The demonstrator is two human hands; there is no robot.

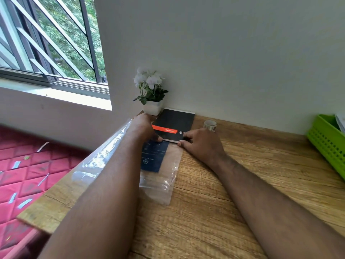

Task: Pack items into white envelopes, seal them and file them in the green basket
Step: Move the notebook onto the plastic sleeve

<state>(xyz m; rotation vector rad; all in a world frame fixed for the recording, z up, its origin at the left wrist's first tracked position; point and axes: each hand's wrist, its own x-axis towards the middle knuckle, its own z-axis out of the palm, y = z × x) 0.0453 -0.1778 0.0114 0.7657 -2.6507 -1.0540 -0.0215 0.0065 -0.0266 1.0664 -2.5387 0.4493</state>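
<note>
Two bare forearms reach in from the bottom edge over the wooden table (205,212), their elbows cut off by the frame. To the far left, below the table edge, a red quilted mattress (24,165) carries scattered scraps too small to identify. Next comes a clear plastic sleeve (158,184) lying flat on the table, partly hidden under the left forearm; a dark blue card (155,157) shows inside it, its print too blurred to read. The left hand (143,128) pinches the near left corner of a black notebook (173,124) with an orange band, its fingertips curled under and mostly hidden. The right hand (201,143) grips the near right corner with thumb and bent fingers. Behind stands a white flowerpot (152,107). Right of the notebook sits a roll of tape (210,125), half hidden by the right hand. The green basket (326,141) is cut off at the right edge, well apart from the hands; something pale inside it cannot be identified.
</note>
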